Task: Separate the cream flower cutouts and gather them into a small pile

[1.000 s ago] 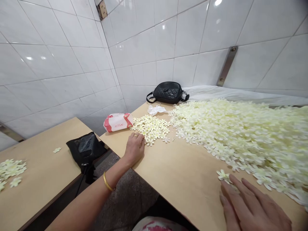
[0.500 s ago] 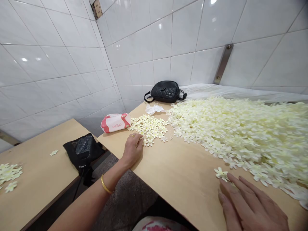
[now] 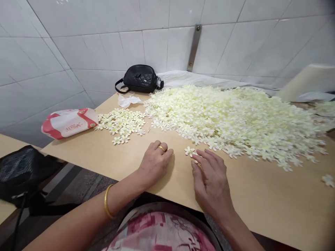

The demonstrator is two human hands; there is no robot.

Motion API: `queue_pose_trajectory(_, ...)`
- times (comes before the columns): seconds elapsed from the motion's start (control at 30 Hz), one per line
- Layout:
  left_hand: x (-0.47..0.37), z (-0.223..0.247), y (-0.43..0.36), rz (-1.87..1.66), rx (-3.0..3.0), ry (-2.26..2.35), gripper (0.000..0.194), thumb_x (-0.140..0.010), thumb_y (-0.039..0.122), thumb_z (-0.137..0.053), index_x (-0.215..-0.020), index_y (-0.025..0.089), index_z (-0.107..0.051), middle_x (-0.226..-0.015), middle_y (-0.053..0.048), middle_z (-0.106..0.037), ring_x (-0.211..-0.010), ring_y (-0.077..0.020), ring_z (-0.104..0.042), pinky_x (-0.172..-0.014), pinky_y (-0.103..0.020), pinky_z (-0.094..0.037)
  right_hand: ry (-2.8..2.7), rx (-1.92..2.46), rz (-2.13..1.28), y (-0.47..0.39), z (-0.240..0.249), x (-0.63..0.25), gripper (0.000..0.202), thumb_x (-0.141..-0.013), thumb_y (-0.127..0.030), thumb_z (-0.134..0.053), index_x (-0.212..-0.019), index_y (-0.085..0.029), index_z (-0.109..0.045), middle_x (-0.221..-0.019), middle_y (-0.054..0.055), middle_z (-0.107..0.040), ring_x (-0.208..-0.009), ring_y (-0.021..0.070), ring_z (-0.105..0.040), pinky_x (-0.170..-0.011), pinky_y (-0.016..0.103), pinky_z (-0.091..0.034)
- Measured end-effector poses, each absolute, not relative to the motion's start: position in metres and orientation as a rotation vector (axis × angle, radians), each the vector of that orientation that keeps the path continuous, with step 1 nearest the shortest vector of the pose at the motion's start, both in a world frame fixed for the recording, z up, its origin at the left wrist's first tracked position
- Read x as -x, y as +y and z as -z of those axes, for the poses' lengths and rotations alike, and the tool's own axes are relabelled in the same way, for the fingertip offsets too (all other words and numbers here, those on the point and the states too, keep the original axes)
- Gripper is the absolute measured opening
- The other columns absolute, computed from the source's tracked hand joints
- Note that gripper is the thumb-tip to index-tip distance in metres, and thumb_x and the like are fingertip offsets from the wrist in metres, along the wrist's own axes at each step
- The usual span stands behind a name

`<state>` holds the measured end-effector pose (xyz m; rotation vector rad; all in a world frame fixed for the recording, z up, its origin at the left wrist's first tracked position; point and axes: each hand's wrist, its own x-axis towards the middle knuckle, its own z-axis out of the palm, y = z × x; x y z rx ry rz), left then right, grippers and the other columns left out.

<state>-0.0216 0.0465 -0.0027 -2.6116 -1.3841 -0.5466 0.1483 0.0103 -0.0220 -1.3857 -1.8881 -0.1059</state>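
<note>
My left hand (image 3: 156, 161), with a ring and a gold bracelet, rests on the wooden table (image 3: 172, 188) with its fingers curled; whatever they might hold is hidden. To its right, my right hand (image 3: 211, 177) has its fingers apart, bent over the tabletop. A single pale yellow flower (image 3: 189, 151) lies at its fingertips, and part of another shows beneath them. Beyond both hands spreads a large pile of white-yellow flowers (image 3: 222, 115). A smaller flower group (image 3: 121, 122) lies to the left, beyond my left hand.
At the left lies a red and white packet (image 3: 70, 122). A black bag (image 3: 140, 78) and crumpled white tissue (image 3: 128, 101) are near the tiled wall. A black mesh pouch (image 3: 22, 170) is at far left. One loose flower (image 3: 328, 180) lies at far right.
The view has turned right. My left hand has left the edge of the small flower group and come nearer my right hand. My right hand stays by the single flower.
</note>
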Motion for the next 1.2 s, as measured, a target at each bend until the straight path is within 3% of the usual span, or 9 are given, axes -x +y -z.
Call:
queue_pose_trajectory(0.1, 0.015, 0.001, 0.043, 0.542, 2.738, -1.392, 0.017, -0.081, 0.020, -0.041, -0.084, 0.015, -0.058, -0.082, -0.009, -0.055, -0.080, -0.0203, -0.045, -0.074, -0.035, -0.041, -1.866, 1.375, 0.111, 0.010, 0.022, -0.150, 0.019, -0.079, -0.015, -0.045, -0.094, -0.013, -0.057, -0.101, 0.010, -0.057, -0.107, 0.0252, -0.041, -0.089, 0.045, -0.036)
queue_pose_trajectory(0.2, 0.022, -0.001, 0.034, 0.755, 2.838, -1.406, 0.025, -0.079, 0.025, -0.046, -0.101, 0.015, -0.052, -0.096, -0.010, -0.054, -0.090, -0.0206, -0.046, -0.079, -0.035, -0.041, -1.857, 1.336, 0.120, 0.011, 0.021, -0.150, 0.021, -0.077, -0.011, -0.044, -0.095, -0.013, -0.056, -0.100, 0.010, -0.057, -0.105, 0.0255, -0.042, -0.088, 0.045, -0.037)
queue_pose_trajectory(0.33, 0.035, 0.001, 0.021, 1.061, 2.755, -1.456, 0.029, -0.080, 0.014, -0.041, -0.108, 0.015, -0.048, -0.103, -0.011, -0.054, -0.097, -0.0195, -0.046, -0.085, -0.036, -0.041, -1.928, 1.221, 0.060, 0.010, 0.022, -0.149, 0.032, -0.073, -0.002, -0.038, -0.099, -0.014, -0.053, -0.103, 0.010, -0.057, -0.106, 0.0260, -0.042, -0.086, 0.047, -0.038)
queue_pose_trajectory(0.57, 0.035, 0.013, 0.010, 1.024, 2.839, -1.237, 0.055, -0.077, 0.003, -0.034, -0.129, 0.018, -0.029, -0.114, -0.011, -0.054, -0.106, -0.0196, -0.046, -0.088, -0.038, -0.042, -1.917, 1.166, -0.283, 0.006, 0.017, -0.138, 0.042, -0.075, -0.001, -0.031, -0.113, -0.016, -0.044, -0.103, 0.010, -0.055, -0.103, 0.0205, -0.046, -0.085, 0.041, -0.043)
queue_pose_trajectory(0.77, 0.033, 0.012, 0.012, 1.057, 2.878, -1.259, 0.058, -0.075, 0.002, -0.032, -0.130, 0.018, -0.028, -0.114, -0.010, -0.054, -0.106, -0.0193, -0.045, -0.087, -0.038, -0.044, -1.889, 1.205, -0.422, 0.009, 0.015, -0.129, 0.043, -0.077, -0.004, -0.030, -0.118, -0.016, -0.040, -0.107, 0.009, -0.054, -0.102, 0.0166, -0.049, -0.089, 0.037, -0.042)
queue_pose_trajectory(0.97, 0.031, 0.008, 0.014, 0.924, 2.843, -1.224, 0.065, -0.071, 0.001, -0.033, -0.133, 0.017, -0.020, -0.110, -0.010, -0.057, -0.098, -0.0189, -0.051, -0.091, -0.042, -0.039, -2.035, 1.222, -0.301, 0.014, 0.017, -0.125, 0.051, -0.073, -0.002, -0.032, -0.123, -0.013, -0.036, -0.112, 0.012, -0.051, -0.109, 0.0208, -0.041, -0.091, 0.043, -0.039)
queue_pose_trajectory(1.07, 0.031, 0.007, 0.017, 0.812, 2.794, -1.279, 0.069, -0.069, 0.002, -0.034, -0.134, 0.015, -0.015, -0.092, -0.008, -0.062, -0.091, -0.0214, -0.052, -0.088, -0.044, -0.039, -2.085, 1.230, -0.253, 0.015, 0.013, -0.124, 0.055, -0.070, -0.001, -0.033, -0.124, -0.012, -0.035, -0.110, 0.014, -0.051, -0.106, 0.0228, -0.043, -0.090, 0.046, -0.037)
queue_pose_trajectory(1.2, 0.031, 0.006, 0.021, 0.805, 2.782, -1.278, 0.070, -0.070, 0.005, -0.034, -0.135, 0.013, -0.011, -0.068, -0.004, -0.058, -0.085, -0.0231, -0.049, -0.079, -0.039, -0.043, -2.174, 1.245, -0.206, 0.014, 0.006, -0.122, 0.066, -0.066, -0.001, -0.034, -0.130, -0.008, -0.024, -0.105, 0.014, -0.054, -0.099, 0.0231, -0.046, -0.092, 0.048, -0.033)
